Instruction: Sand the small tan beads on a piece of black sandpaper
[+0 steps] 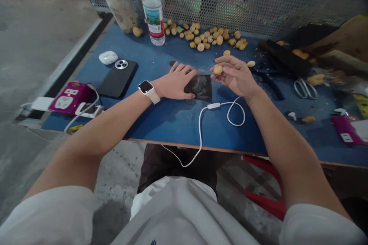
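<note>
My left hand (176, 82), with a white watch on its wrist, lies with its fingers curled over the left edge of a small black sheet (202, 88) on the blue table (172, 122). My right hand (234, 74) hovers just right of the sheet and pinches a small round yellow piece (217, 69) between thumb and fingers. A scatter of several similar yellow pieces (205, 38) lies behind both hands, near the mesh wall.
A black phone (117, 77), a white earbud case (108, 57) and a magenta power strip (70, 97) sit at left. A water bottle (152, 7) stands at the back. A white cable (218, 113) loops near the front edge. Scissors (305, 88) and dark tools lie right.
</note>
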`<state>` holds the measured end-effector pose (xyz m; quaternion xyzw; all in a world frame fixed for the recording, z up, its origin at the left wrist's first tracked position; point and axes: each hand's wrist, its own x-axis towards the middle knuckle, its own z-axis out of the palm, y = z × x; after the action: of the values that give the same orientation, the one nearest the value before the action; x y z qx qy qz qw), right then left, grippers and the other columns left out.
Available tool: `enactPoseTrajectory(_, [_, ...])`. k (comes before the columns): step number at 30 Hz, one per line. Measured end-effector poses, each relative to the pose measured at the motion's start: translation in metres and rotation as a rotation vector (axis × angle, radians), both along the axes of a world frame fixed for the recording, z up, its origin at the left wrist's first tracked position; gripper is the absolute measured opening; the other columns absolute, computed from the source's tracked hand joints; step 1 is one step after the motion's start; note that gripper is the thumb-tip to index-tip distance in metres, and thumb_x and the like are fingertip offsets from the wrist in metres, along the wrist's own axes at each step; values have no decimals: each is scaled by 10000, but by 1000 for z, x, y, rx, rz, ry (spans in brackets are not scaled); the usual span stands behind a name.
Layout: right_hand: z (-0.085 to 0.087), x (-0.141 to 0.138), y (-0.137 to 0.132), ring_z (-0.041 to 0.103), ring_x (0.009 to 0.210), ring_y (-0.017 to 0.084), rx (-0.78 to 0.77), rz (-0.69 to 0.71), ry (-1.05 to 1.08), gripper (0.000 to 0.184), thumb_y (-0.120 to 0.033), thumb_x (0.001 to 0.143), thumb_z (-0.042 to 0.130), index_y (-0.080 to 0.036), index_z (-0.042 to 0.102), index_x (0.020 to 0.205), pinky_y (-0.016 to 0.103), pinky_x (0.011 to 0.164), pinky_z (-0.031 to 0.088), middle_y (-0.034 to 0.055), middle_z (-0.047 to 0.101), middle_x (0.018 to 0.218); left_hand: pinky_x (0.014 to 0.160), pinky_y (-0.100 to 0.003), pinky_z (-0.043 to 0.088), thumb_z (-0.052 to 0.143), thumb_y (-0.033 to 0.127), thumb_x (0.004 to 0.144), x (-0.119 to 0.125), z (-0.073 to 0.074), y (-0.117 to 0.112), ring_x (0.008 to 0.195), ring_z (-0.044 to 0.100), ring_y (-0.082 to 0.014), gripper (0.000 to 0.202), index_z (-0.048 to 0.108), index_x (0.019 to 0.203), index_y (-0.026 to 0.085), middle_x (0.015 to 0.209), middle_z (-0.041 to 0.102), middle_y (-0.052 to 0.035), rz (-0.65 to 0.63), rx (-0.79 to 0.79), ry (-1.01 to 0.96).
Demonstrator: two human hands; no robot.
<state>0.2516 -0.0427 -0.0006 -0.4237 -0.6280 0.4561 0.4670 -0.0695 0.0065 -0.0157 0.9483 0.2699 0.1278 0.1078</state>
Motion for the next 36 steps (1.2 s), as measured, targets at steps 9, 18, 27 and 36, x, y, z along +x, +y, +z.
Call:
enactPoseTrajectory(9, [2,-5,-4,853,1009,339,-39,-16,-29,595,-805,855,1068,-375,883,1223,542,902,761,62,960,1149,1569,-844,269,820,695,1075,-1,2,-2,1718,602,-566,921,692,1843,204,1826,704,-251,-49,-31,-23])
enactPoseTrajectory(18, [0,-1,-2,866,1011,320,-50,13,-4,487,-739,890,1079,-343,875,1087,537,933,797,74,946,1152,1550,-887,267,830,661,1079,1,5,-8,1713,586,-597,865,770,1816,213,1839,688,-255,-32,-31,-11])
enactPoseTrajectory(27, [0,0,-6,888,1058,344,54,47,-185,449,-693,887,1131,-343,978,1123,602,1097,803,79,939,1107,1541,-910,265,813,701,1110,0,1,-6,1714,575,-599,852,755,1838,263,1857,675,-231,-36,-17,-7])
enactPoseTrajectory(36, [10,-7,-8,844,1323,495,239,56,-810,227,-484,1090,946,-379,1038,1269,741,1238,660,137,934,1437,1529,-957,227,754,825,1162,5,-1,-12,1740,542,-624,839,753,1832,319,1860,665,-229,0,-52,-18])
